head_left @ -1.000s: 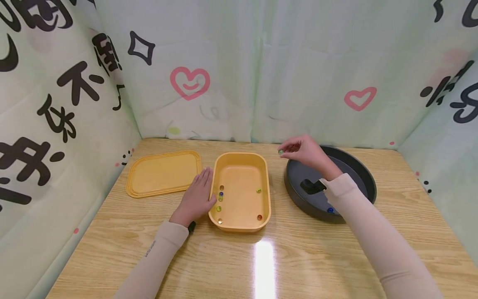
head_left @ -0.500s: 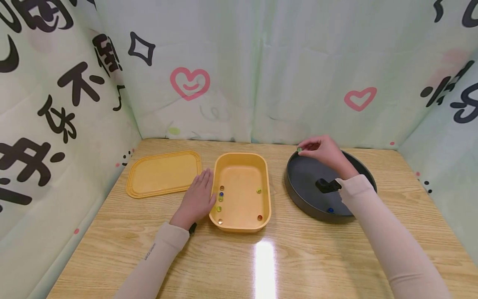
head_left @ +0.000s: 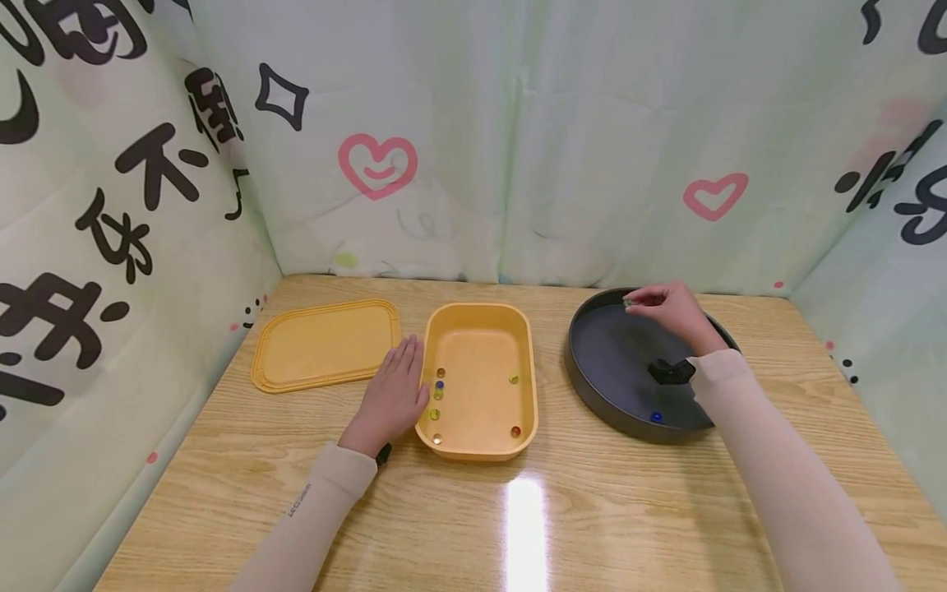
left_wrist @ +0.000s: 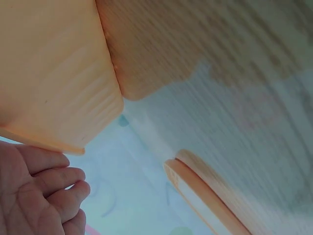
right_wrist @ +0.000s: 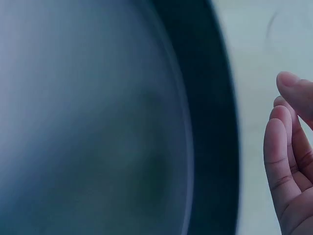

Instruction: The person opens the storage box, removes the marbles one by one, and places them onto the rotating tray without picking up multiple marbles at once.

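My left hand (head_left: 392, 399) lies with fingers straight along the left rim of a yellow plastic box (head_left: 481, 345). The left wrist view shows its fingertips at the box's rim (left_wrist: 44, 142). In the box lie several glass marbles, among them a red-brown marble (head_left: 515, 432) and a blue marble (head_left: 440, 385). Over the far part of a round black pan (head_left: 614, 370), my right hand (head_left: 673, 311) pinches a small greenish marble (head_left: 627, 302) between thumb and fingertips. Its fingers (right_wrist: 276, 142) stand above the pan's wall in the right wrist view. Another blue marble (head_left: 656, 418) sits in the pan.
A flat yellow lid (head_left: 325, 345) lies on the wooden table (head_left: 414, 526) left of the box. Printed curtains (head_left: 510, 148) hang behind and at both sides. A black wrist camera (head_left: 669, 372) on the right wrist hangs over the pan.
My right hand has moved right with the greenish marble, from between box and pan to over the pan. The left hand has stayed at the box's rim.
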`<state>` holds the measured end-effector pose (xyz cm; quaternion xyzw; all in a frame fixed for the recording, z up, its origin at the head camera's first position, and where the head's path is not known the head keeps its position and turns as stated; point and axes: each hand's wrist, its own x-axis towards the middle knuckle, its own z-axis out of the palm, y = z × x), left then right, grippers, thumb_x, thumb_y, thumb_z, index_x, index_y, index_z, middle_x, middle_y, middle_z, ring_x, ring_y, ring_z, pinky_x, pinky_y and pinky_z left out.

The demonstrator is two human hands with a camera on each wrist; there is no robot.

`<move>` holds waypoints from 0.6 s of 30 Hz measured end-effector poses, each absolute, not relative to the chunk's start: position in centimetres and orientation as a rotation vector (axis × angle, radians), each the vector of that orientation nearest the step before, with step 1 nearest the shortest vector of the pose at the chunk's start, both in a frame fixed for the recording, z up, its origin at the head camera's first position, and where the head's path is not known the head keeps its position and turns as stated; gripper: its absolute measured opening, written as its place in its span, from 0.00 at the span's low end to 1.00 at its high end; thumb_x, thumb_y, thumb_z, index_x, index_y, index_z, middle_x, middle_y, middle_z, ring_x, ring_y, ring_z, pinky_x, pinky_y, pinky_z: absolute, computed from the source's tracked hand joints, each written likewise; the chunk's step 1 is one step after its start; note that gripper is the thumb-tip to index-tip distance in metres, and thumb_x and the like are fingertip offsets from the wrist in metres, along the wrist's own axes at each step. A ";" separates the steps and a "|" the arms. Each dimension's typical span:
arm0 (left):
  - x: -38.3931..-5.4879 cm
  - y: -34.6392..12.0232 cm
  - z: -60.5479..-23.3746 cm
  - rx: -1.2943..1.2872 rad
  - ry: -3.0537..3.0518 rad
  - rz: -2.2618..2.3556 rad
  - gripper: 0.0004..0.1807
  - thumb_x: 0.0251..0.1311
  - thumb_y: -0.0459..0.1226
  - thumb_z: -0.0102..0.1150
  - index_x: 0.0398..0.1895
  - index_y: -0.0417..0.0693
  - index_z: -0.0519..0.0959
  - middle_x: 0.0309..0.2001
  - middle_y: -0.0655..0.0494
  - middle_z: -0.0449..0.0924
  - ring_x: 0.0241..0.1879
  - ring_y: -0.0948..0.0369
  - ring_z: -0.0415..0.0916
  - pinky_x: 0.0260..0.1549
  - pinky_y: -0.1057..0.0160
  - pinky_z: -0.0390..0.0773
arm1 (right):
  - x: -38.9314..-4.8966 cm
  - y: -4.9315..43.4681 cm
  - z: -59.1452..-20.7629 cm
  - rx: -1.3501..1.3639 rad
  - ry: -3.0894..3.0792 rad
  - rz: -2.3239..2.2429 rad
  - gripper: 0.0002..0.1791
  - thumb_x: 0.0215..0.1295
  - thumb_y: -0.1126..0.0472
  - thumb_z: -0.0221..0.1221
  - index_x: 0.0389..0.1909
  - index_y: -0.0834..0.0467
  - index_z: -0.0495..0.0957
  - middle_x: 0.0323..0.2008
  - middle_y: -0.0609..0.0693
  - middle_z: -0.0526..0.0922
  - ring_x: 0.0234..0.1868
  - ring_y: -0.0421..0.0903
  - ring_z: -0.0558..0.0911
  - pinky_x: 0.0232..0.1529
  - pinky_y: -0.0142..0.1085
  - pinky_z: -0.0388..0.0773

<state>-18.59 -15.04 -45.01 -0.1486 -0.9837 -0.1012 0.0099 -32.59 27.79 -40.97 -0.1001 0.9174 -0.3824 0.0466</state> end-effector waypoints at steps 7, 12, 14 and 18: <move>-18.6 -15.1 -45.0 -0.460 -3.076 -0.316 0.35 0.68 0.42 0.41 0.72 0.33 0.47 0.74 0.39 0.46 0.74 0.47 0.45 0.73 0.51 0.47 | -32.8 29.4 -42.6 -0.232 2.804 -1.088 0.21 0.63 0.56 0.60 0.51 0.66 0.79 0.40 0.52 0.85 0.30 0.22 0.72 0.50 0.48 0.76; -18.6 -15.1 -45.1 -0.461 -3.073 -0.327 0.35 0.68 0.42 0.41 0.72 0.33 0.46 0.74 0.39 0.46 0.74 0.47 0.45 0.73 0.51 0.47 | -33.0 29.9 -43.4 -0.184 2.793 -1.087 0.20 0.61 0.57 0.61 0.49 0.68 0.79 0.36 0.50 0.86 0.29 0.25 0.73 0.48 0.46 0.76; -18.6 -15.1 -45.1 -0.460 -3.075 -0.334 0.35 0.68 0.42 0.41 0.72 0.33 0.46 0.74 0.39 0.46 0.74 0.47 0.45 0.73 0.51 0.47 | -33.3 30.2 -43.8 -0.169 2.792 -1.083 0.20 0.60 0.57 0.62 0.48 0.67 0.80 0.31 0.42 0.85 0.29 0.25 0.73 0.46 0.43 0.76; -18.6 -15.1 -45.2 -0.457 -3.077 -0.342 0.35 0.68 0.41 0.40 0.72 0.33 0.46 0.74 0.39 0.46 0.74 0.48 0.44 0.73 0.51 0.47 | -33.7 30.7 -44.5 -0.179 2.788 -1.045 0.19 0.59 0.56 0.63 0.47 0.66 0.81 0.30 0.40 0.85 0.29 0.25 0.74 0.43 0.38 0.75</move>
